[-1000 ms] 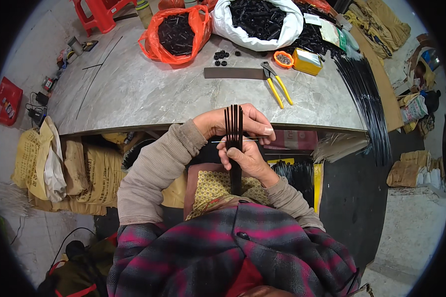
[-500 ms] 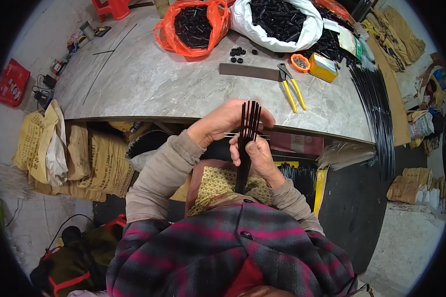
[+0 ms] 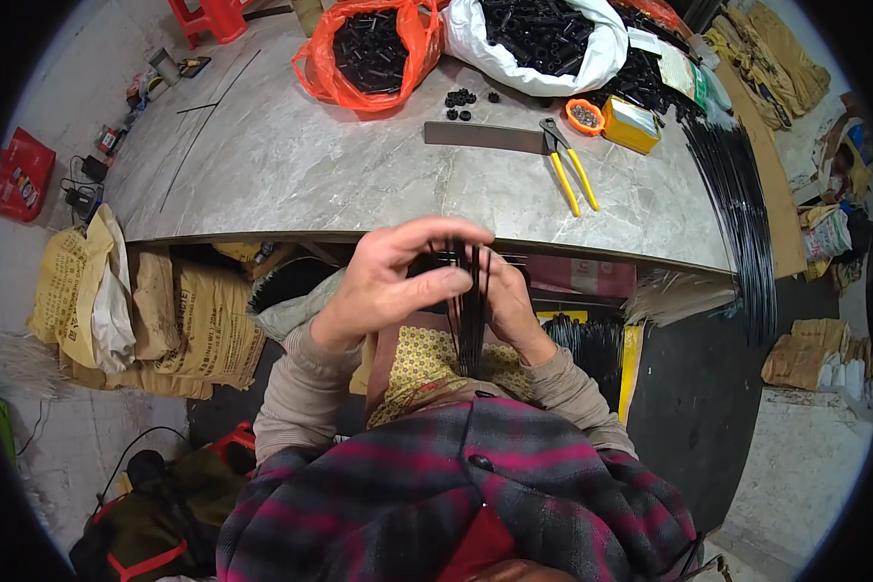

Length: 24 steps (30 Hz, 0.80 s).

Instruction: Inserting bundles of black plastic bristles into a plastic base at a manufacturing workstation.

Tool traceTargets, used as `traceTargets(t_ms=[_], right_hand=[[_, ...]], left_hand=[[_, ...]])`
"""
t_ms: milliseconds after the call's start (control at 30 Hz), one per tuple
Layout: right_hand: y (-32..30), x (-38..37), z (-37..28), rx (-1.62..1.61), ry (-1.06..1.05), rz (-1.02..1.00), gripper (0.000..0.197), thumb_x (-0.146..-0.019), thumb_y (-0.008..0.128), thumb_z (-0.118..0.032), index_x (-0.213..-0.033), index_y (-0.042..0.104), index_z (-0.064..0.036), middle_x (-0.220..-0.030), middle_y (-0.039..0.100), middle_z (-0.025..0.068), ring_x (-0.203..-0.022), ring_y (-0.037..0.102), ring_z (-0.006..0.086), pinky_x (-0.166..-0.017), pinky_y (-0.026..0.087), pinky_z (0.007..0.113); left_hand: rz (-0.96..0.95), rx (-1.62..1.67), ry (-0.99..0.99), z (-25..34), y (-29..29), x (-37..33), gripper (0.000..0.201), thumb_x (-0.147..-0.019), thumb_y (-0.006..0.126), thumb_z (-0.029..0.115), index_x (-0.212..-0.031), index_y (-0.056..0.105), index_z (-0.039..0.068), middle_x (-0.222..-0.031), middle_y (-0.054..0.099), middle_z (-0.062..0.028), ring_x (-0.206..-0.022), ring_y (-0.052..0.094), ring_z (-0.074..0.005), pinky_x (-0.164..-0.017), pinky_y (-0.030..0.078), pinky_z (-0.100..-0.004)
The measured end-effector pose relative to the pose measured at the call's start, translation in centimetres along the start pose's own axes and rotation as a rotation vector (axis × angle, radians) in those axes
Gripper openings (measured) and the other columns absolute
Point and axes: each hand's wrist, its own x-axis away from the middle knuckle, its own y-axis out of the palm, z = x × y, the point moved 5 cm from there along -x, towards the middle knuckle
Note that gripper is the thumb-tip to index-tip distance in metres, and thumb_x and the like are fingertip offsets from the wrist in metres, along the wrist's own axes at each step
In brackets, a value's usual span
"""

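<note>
A bundle of thin black rods (image 3: 469,325) stands nearly upright over my lap, its lower end by the patterned yellow cloth (image 3: 419,361). My right hand (image 3: 510,303) is closed round the bundle from the right side. At the upper ends of the rods, my left hand (image 3: 388,281) arches over with thumb and fingers apart. Its thumb crosses in front of some rods, and its fingertips partly hide their tops. A few thin strips lie crosswise behind the bundle, mostly covered by the hands.
On the grey table (image 3: 291,184) lie yellow-handled pliers (image 3: 574,175) and a flat dark bar (image 3: 480,137). Behind them stand a red bag (image 3: 315,73) and a white bag (image 3: 475,48) of black parts, an orange dish (image 3: 584,117) and a yellow box (image 3: 632,124). Long black rods (image 3: 737,213) overhang the right edge.
My left hand has come from behind the rods to their near left side, its thumb now in front of them. The bundle's tops have dropped lower, below the table edge.
</note>
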Motion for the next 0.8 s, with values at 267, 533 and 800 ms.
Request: traceTargets(t_ms=[267,533,800], right_hand=[[1.6,0.9,-0.3,0.02,0.007,-0.092,0.021,-0.108,0.046,-0.017,-0.115,0.051,0.0018,-0.081,0.061,0.0057,-0.066,0.058,0.0094,-0.062,0.05,0.024],[2.7,2.3,-0.6,-0.079,0.063,-0.158,0.021,-0.108,0.047,-0.017,-0.116,0.051,0.0021,-0.082,0.061,0.0076,-0.067,0.059,0.0108,-0.064,0.05,0.024],[4.0,2.3,0.8,-0.062,0.169,-0.179,0.021,-0.108,0.05,-0.022,-0.115,0.05,-0.0014,-0.083,0.059,0.0053,-0.069,0.058,0.0104,-0.062,0.049,0.024]], left_hand=[[-0.255,0.402,0.25,1.5,2.7,5.3,0.078,-0.083,0.079,0.039,-0.135,0.053,-0.012,-0.13,0.063,-0.0265,-0.125,0.057,-0.0372,-0.106,0.042,-0.0472],[0.395,0.509,-0.151,-6.1,1.7,10.5,0.036,-0.1,0.062,0.028,-0.109,0.063,-0.007,-0.089,0.069,-0.0187,-0.091,0.068,-0.0301,-0.084,0.054,-0.0395],[0.536,0.481,-0.202,-7.2,-0.2,8.4,0.038,-0.091,0.066,-0.004,-0.127,0.056,-0.004,-0.109,0.064,-0.0074,-0.102,0.062,-0.0129,-0.089,0.052,-0.0274]])
